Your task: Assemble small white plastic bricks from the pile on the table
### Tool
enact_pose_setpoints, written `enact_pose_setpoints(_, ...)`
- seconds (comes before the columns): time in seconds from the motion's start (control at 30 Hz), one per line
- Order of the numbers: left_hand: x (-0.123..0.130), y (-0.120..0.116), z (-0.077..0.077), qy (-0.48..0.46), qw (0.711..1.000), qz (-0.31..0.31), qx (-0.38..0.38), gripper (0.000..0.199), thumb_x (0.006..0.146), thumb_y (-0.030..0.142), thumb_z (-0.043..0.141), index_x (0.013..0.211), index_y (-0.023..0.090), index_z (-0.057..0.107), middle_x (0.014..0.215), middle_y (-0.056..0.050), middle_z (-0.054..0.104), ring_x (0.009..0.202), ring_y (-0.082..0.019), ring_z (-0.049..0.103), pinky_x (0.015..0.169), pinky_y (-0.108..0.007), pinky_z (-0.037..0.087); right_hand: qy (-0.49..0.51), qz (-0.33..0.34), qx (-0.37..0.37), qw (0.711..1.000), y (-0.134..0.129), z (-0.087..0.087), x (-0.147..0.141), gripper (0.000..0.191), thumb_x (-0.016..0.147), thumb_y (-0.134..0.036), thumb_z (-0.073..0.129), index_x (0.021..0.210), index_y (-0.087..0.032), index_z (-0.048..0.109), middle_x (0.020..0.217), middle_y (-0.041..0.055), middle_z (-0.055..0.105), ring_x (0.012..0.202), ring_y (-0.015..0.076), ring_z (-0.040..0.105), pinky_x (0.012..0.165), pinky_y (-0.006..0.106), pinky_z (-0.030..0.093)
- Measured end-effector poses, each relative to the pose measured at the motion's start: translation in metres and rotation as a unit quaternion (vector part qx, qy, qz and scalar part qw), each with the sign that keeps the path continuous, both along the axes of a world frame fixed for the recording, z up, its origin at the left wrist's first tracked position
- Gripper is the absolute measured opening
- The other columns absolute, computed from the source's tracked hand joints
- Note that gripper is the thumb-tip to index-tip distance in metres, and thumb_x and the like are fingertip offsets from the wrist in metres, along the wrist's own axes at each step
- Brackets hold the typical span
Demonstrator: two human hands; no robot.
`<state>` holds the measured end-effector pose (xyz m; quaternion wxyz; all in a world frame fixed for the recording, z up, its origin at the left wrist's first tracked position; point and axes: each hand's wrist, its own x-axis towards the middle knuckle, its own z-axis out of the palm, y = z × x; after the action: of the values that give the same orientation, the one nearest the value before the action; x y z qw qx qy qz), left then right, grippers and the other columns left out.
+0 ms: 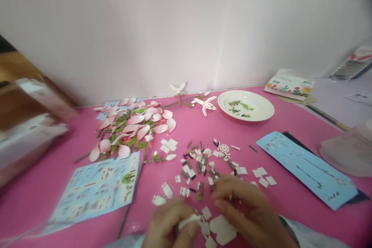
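Note:
My left hand (171, 224), slightly blurred, is closed on a white brick piece (189, 221) at the bottom of the view. My right hand (250, 211) hovers at the near edge of a pile of small building pieces (200, 166); its thumb and forefinger are a little apart, with nothing visible between them. The pile mixes white, brown, dark and green parts, with a white web-like round piece (224, 148) at its far side. White flat pieces (223, 229) lie between my hands. Two white pieces (167, 190) rest just beyond my left hand.
Pink-white petals (136, 124) and brown stems are heaped at left, above a blue instruction sheet (99, 190). A white plate (245, 104) holding green bits stands at the back. A blue leaflet (308, 166) lies on a dark object at right. White flower parts (205, 104) sit near the wall.

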<state>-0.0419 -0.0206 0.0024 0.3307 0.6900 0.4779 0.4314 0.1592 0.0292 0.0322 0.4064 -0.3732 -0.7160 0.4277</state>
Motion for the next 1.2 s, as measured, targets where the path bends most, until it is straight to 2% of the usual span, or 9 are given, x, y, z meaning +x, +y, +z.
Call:
enact_pose_setpoints(0.1, 0.004, -0.003, -0.002, -0.155, 0.977, 0.044, -0.142, 0.023, 0.092, 0.039, 0.053, 0.086, 0.021, 0.066, 0.058, 0.002, 0.054, 0.051, -0.012, 0.048, 0.049, -0.022, 0.034, -0.01, -0.074, -0.017, 0.997, 0.006, -0.002, 0.006, 0.015, 0.092, -0.022, 0.052, 0.079, -0.022, 0.059, 0.07, -0.0012, 0.059, 0.063, 0.0144, 0.057, 0.059, 0.025, 0.046)
enact_pose_setpoints(0.23, 0.01, 0.0, 0.0, -0.339, 0.903, 0.048, -0.26, 0.028, 0.087, 0.046, 0.059, 0.089, 0.019, 0.065, 0.051, 0.007, 0.039, 0.046, -0.008, 0.033, 0.046, -0.02, 0.023, -0.088, -0.077, 0.007, 0.993, 0.012, -0.005, 0.009, 0.013, 0.092, -0.021, 0.05, 0.083, -0.022, 0.058, 0.077, 0.0006, 0.058, 0.07, 0.0169, 0.057, 0.064, 0.029, 0.045)
enact_pose_setpoints(0.33, 0.013, 0.004, 0.008, -0.389, 0.86, 0.087, -0.318, 0.029, 0.08, 0.046, 0.068, 0.085, 0.017, 0.066, 0.049, 0.007, 0.041, 0.046, -0.007, 0.031, 0.047, -0.019, 0.02, -0.209, -0.064, 0.065, 0.974, 0.013, -0.009, 0.007, 0.017, 0.09, -0.014, 0.049, 0.079, -0.02, 0.06, 0.08, 0.0031, 0.056, 0.074, 0.0202, 0.054, 0.066, 0.034, 0.042)
enact_pose_setpoints(0.43, 0.014, 0.008, 0.013, -0.401, 0.838, 0.11, -0.355, 0.026, 0.078, 0.042, 0.071, 0.084, 0.018, 0.065, 0.049, 0.005, 0.048, 0.045, -0.006, 0.031, 0.047, -0.019, 0.019, -0.291, -0.06, 0.095, 0.95, 0.012, -0.014, 0.006, 0.022, 0.089, -0.011, 0.049, 0.074, -0.019, 0.062, 0.078, 0.0042, 0.054, 0.074, 0.0217, 0.05, 0.066, 0.036, 0.039)
enact_pose_setpoints(0.53, 0.014, 0.01, 0.014, -0.408, 0.832, 0.105, -0.36, 0.027, 0.077, 0.041, 0.071, 0.087, 0.017, 0.064, 0.049, 0.005, 0.051, 0.045, -0.005, 0.031, 0.046, -0.019, 0.017, -0.318, -0.05, 0.101, 0.941, 0.012, -0.017, 0.005, 0.021, 0.089, -0.01, 0.051, 0.077, -0.019, 0.066, 0.079, 0.0046, 0.054, 0.074, 0.0222, 0.049, 0.066, 0.037, 0.038)
enact_pose_setpoints(0.8, 0.013, 0.009, 0.007, -0.38, 0.85, 0.061, -0.36, 0.026, 0.082, 0.042, 0.064, 0.089, 0.017, 0.06, 0.052, 0.004, 0.058, 0.036, -0.004, 0.028, 0.039, -0.021, 0.01, -0.346, -0.056, 0.095, 0.932, 0.014, -0.02, 0.003, 0.016, 0.089, -0.014, 0.057, 0.074, -0.018, 0.065, 0.081, 0.0056, 0.054, 0.076, 0.0228, 0.05, 0.068, 0.038, 0.039)
enact_pose_setpoints(1.07, 0.013, 0.01, 0.007, -0.386, 0.853, 0.036, -0.35, 0.025, 0.082, 0.042, 0.066, 0.082, 0.018, 0.061, 0.05, 0.005, 0.053, 0.039, -0.005, 0.026, 0.04, -0.02, 0.012, -0.37, -0.066, 0.105, 0.921, 0.014, -0.021, 0.003, 0.016, 0.087, -0.015, 0.059, 0.072, -0.019, 0.063, 0.08, 0.0049, 0.054, 0.075, 0.0228, 0.049, 0.067, 0.037, 0.038)
enact_pose_setpoints(1.2, 0.014, 0.009, 0.007, -0.403, 0.836, 0.049, -0.369, 0.026, 0.077, 0.044, 0.072, 0.08, 0.019, 0.064, 0.049, 0.008, 0.042, 0.042, -0.005, 0.025, 0.042, -0.018, 0.017, -0.375, -0.067, 0.103, 0.919, 0.014, -0.021, 0.003, 0.014, 0.088, -0.016, 0.059, 0.074, -0.019, 0.062, 0.081, 0.0046, 0.055, 0.075, 0.0227, 0.05, 0.068, 0.038, 0.038)
